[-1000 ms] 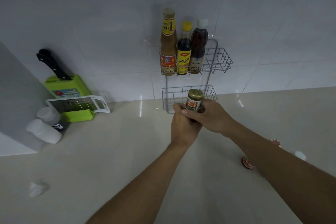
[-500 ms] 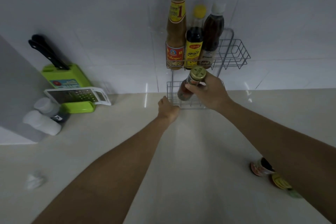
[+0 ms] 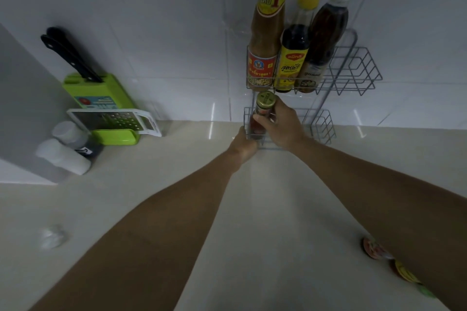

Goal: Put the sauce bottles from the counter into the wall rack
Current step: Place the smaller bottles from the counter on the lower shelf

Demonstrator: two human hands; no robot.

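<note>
Nearest, at the right edge of the counter: two small round-lidded items lying beside the right forearm, one with a reddish lid, one with a yellow lid; contents not legible. Near left: a blurred clear scrap.

Mid-field: left hand rests against the front left corner of the wall rack's lower basket; whether its fingers clasp the wire cannot be told. Right hand grasps a small gold-capped sauce bottle, roughly upright, its base down inside the lower basket at the left end.

Far left: two white-capped containers on their sides, a white grater leaning on a green knife block with black-handled knives.

Far, on the tiled wall: upper basket holds three upright bottles at its left end, touching: tall brown sauce bottle, yellow-capped dark bottle, white-capped dark bottle.
</note>
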